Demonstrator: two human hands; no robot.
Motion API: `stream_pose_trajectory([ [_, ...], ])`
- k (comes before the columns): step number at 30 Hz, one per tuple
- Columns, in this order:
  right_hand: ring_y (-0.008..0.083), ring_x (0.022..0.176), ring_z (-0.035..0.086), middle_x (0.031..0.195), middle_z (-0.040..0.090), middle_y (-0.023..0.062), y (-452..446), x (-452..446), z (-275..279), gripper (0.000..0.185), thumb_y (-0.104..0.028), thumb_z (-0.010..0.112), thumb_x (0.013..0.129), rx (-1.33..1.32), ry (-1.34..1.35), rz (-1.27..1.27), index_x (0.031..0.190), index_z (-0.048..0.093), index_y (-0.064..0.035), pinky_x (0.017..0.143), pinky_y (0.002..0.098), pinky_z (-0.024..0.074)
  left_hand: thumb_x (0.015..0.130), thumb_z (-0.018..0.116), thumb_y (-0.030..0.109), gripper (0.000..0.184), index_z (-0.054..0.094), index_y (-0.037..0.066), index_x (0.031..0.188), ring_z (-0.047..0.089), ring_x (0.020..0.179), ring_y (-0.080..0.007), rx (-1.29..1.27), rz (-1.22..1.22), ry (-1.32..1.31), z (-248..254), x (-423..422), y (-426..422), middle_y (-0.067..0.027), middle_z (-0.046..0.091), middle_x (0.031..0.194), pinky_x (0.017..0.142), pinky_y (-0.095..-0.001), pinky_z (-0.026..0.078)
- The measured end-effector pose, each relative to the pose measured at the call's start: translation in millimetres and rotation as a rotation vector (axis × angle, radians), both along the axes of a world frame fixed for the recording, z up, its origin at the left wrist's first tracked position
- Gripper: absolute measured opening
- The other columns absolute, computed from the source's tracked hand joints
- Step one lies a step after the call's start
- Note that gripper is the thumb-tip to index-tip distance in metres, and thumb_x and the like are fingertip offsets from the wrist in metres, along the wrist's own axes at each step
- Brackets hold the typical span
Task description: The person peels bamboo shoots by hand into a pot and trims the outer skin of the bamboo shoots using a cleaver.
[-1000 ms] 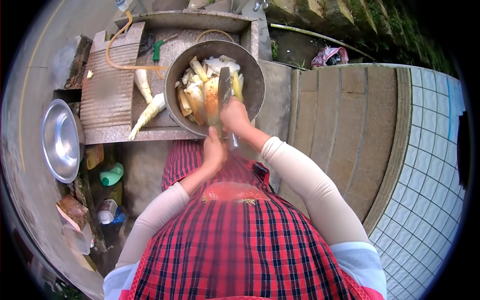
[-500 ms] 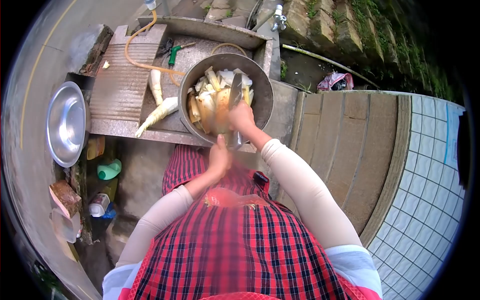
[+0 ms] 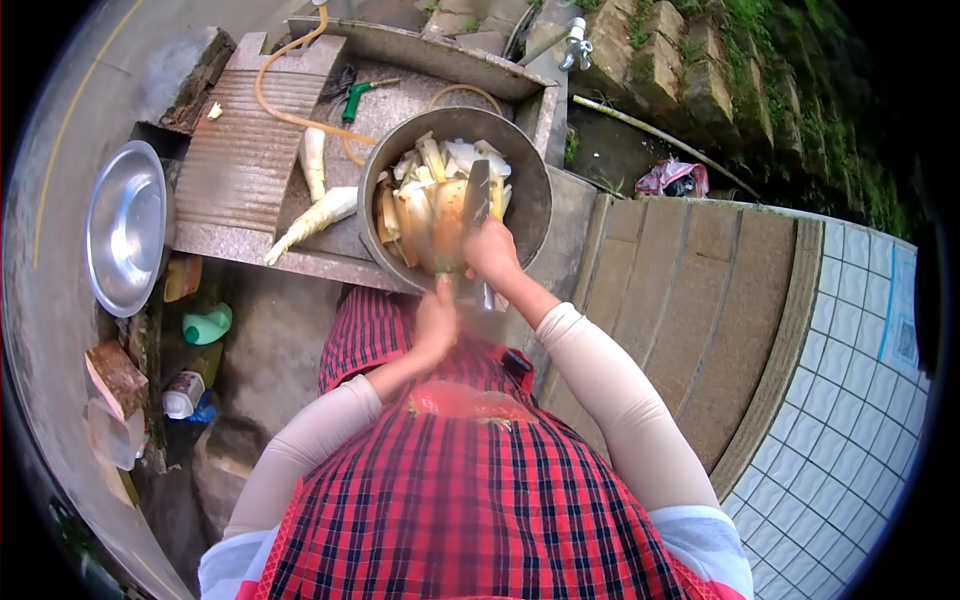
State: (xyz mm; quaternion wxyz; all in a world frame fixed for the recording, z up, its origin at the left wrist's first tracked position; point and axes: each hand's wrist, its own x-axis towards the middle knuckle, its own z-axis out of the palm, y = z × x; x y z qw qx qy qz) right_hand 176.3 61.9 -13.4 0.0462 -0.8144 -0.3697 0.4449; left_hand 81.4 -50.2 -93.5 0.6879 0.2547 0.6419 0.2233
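Note:
A round metal pot (image 3: 537, 190) stands at the sink's right end, filled with pale and brownish cut pieces (image 3: 430, 160). My right hand (image 3: 492, 250) is closed around a knife (image 3: 478, 190), whose blade points up over the pot. Just left of the blade is a brown-and-white bamboo shoot (image 3: 449, 215), blurred at its lower end. My left hand (image 3: 437, 315) is closed on that lower end at the pot's near rim. Two peeled shoots (image 3: 313, 165) (image 3: 318, 222) lie in the sink to the left of the pot.
A ribbed washboard slab (image 3: 235, 150), an orange hose (image 3: 265, 95) and a green-handled tool (image 3: 355, 98) are on the sink. At the left rests a metal basin (image 3: 128, 228), with a green bottle (image 3: 207, 325) below. A tap (image 3: 576, 45) stands behind; steps (image 3: 690, 290) lie right.
The view has shifted, so the sink and pot appear farther right and lower than in the earliest frame. Both hands keep their holds, with the knife still beside the shoot.

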Motion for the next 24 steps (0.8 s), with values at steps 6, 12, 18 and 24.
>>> stream_pose_trajectory([
  [6,0.0257,0.051,0.065,0.059,0.062,0.0173,39.5,9.7,-12.8,0.014,0.0,0.051,0.075,-0.079,-0.117,0.152,0.082,0.059,0.008,0.056,0.034,0.0519,0.095,0.03,0.055,0.056,0.042,0.007,0.068,0.032,0.033,-0.0097,0.071,-0.1,0.146,-34.3,3.9,-13.8,0.0006,0.038,0.048,0.03,-0.0254,0.026],
  [12,0.0258,0.047,0.063,0.056,0.061,0.0197,47.7,19.9,-31.7,0.015,0.001,0.05,0.074,0.003,0.022,0.217,0.067,0.06,0.0098,0.049,0.0355,0.0502,0.095,0.03,0.056,0.051,0.042,0.008,0.079,0.032,0.035,-0.0082,-0.109,0.0,-0.053,11.8,-2.2,4.5,0.0013,0.039,0.052,0.031,-0.0243,0.026],
  [18,0.0241,0.044,0.06,0.055,0.059,0.0185,43.0,19.3,-10.5,0.015,0.003,0.046,0.074,-0.025,0.104,0.097,0.073,0.059,0.0107,0.041,0.037,0.0458,0.094,0.031,0.057,0.049,0.043,0.01,0.081,0.031,0.037,-0.0068,-0.193,0.066,-0.165,40.8,-8.9,13.9,0.0014,0.039,0.053,0.032,-0.0226,0.023],
  [24,0.0193,0.042,0.054,0.06,0.058,0.0117,-7.0,9.5,-0.1,0.017,-0.008,0.05,0.08,0.054,0.207,-0.112,0.083,0.057,0.0075,0.04,0.0342,0.041,0.097,0.031,0.049,0.051,0.048,0.005,0.078,0.036,0.034,-0.014,-0.231,0.114,-0.258,36.0,-10.5,14.4,-0.0014,0.042,0.052,0.032,-0.028,0.027],
])
